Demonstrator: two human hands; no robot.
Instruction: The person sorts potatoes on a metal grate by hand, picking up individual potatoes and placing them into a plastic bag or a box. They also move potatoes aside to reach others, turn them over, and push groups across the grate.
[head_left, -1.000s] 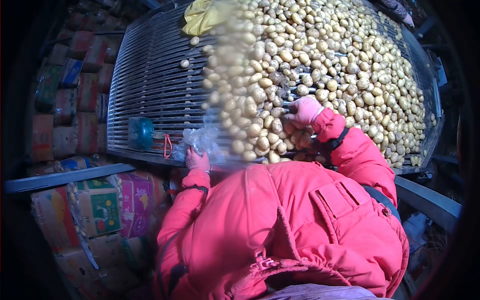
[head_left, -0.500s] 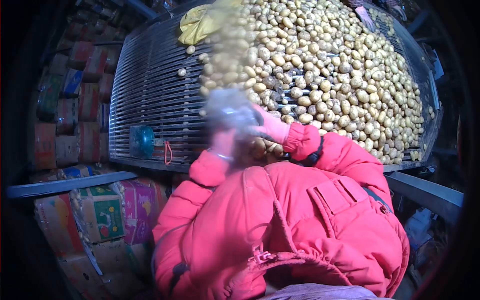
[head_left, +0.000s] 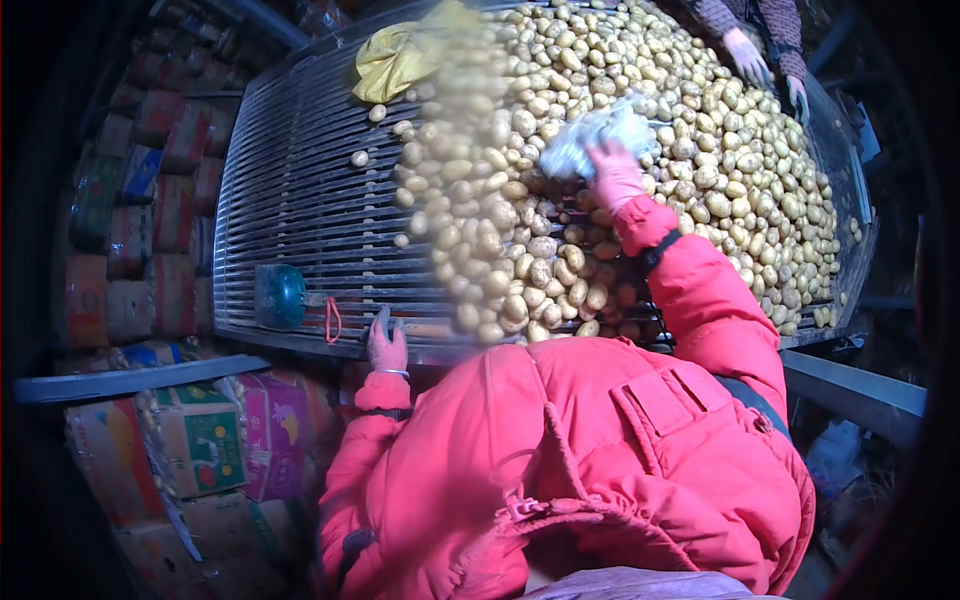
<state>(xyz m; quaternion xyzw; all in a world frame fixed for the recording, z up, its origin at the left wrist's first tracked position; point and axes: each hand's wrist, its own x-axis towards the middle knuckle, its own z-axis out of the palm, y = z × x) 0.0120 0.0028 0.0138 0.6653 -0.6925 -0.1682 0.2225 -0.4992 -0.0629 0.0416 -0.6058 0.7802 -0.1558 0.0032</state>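
My right hand (head_left: 615, 176), in a pink glove, is closed on a crumpled pale plastic bag (head_left: 597, 136) above the potatoes (head_left: 700, 150) spread over the slatted table. Motion blurs the bag. At the table's front edge, my left hand (head_left: 386, 345) has its grey-tipped fingers apart and holds nothing. Just left of it lie a reddish-pink loop (head_left: 333, 318) and a teal round object (head_left: 281, 297) on the slats (head_left: 300, 200).
A yellow bag (head_left: 392, 62) lies at the back of the table. Another person's gloved hands (head_left: 747, 56) are at the back right. Stacked cartons (head_left: 200, 435) stand at the left, beside a metal bar (head_left: 140, 378). Another bar (head_left: 855, 385) is at the right.
My hands have separated. The right one has moved forward and right with the pale bag; the left one has let go and come down to the table's front edge. More of the other person's arms shows.
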